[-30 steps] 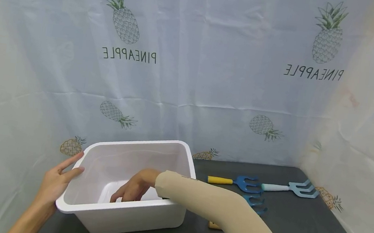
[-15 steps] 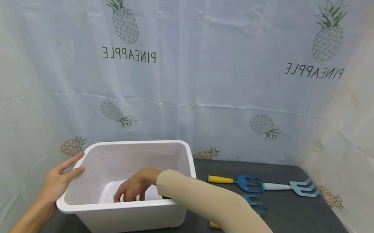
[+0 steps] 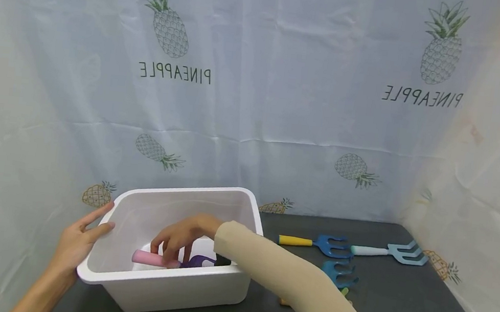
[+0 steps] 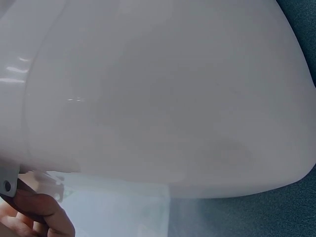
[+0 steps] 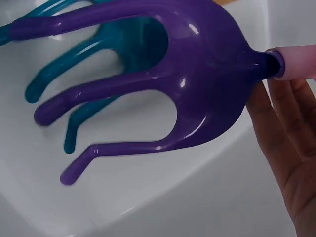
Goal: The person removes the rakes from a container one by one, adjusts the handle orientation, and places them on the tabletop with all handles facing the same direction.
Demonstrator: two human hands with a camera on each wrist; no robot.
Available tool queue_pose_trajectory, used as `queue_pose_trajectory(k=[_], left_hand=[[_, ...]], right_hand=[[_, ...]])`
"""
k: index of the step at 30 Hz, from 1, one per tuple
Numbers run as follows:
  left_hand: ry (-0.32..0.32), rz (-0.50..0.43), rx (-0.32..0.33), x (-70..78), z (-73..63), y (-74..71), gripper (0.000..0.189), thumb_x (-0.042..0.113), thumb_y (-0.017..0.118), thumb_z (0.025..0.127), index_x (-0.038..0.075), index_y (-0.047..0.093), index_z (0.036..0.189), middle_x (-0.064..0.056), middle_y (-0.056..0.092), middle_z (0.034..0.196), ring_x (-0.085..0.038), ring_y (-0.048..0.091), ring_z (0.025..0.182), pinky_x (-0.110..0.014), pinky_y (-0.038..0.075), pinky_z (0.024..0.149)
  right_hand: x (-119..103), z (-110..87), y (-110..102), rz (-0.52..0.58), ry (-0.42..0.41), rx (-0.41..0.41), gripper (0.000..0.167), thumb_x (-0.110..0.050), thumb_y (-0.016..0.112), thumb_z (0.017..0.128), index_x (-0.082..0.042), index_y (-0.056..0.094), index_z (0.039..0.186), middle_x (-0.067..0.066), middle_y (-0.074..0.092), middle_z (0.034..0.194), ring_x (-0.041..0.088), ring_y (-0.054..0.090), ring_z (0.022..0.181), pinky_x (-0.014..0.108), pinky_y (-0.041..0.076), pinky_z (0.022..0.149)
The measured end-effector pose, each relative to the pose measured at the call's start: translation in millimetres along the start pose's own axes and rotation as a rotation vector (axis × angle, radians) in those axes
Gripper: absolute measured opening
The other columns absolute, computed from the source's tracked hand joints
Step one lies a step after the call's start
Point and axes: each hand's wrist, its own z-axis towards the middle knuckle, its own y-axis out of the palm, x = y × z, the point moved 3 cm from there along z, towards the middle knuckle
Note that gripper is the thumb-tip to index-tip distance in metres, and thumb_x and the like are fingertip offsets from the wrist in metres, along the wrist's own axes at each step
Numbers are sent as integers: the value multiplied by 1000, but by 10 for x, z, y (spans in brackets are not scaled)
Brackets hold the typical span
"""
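Note:
In the head view, a white plastic tub point(image 3: 181, 188) stands tilted on the dark tabletop. My left hand point(image 3: 74, 246) grips its left rim, thumb on the inner side. Down inside the tub, my right hand point(image 3: 181, 236) holds the pink handle of a purple hand rake point(image 5: 212, 74), fingers curled round it from above. The prongs fill much of the right wrist view, pointing left. Beneath them in the tub lies a teal hand rake point(image 5: 143, 44), its handle hidden. The tub's front wall and my right sleeve hide part of the purple rake in the head view.
Right of the tub lie a blue rake with a yellow handle point(image 3: 295, 241), a pale blue rake point(image 3: 405, 254) and another blue rake point(image 3: 339, 274). My sleeve point(image 3: 283, 273) covers part of the last one. A pineapple-print curtain point(image 3: 256, 100) hangs behind.
My right hand has risen slightly inside the tub, bringing the pink handle and purple rake head into view above the front rim. My left hand keeps its grip on the rim.

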Motion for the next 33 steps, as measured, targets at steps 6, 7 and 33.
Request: queue_pose_trajectory(k=[6, 7, 33], left_hand=[[-16, 3, -3, 1, -1, 6, 67, 26, 66, 102, 13, 36, 161, 34, 66, 91, -5, 74, 79, -29, 64, 66], [-19, 6, -4, -1, 0, 7, 67, 26, 66, 102, 13, 36, 161, 34, 65, 92, -5, 74, 79, -30, 64, 66], [-37, -9, -14, 0, 17, 5, 67, 27, 66, 102, 16, 36, 161, 38, 60, 95, -3, 73, 81, -29, 63, 68]], right_hand=[[-16, -55, -92, -20, -47, 18, 21, -6, 62, 98, -14, 62, 117, 3, 65, 95, 17, 67, 84, 35, 64, 75], [-19, -62, -104, -21, -54, 20, 22, -6, 61, 98, -14, 62, 118, 3, 65, 94, 17, 66, 83, 35, 63, 75], [-176, -237, -235, -134, -124, 54, 22, -5, 57, 101, -11, 59, 123, 5, 63, 87, 16, 62, 81, 31, 62, 77]])
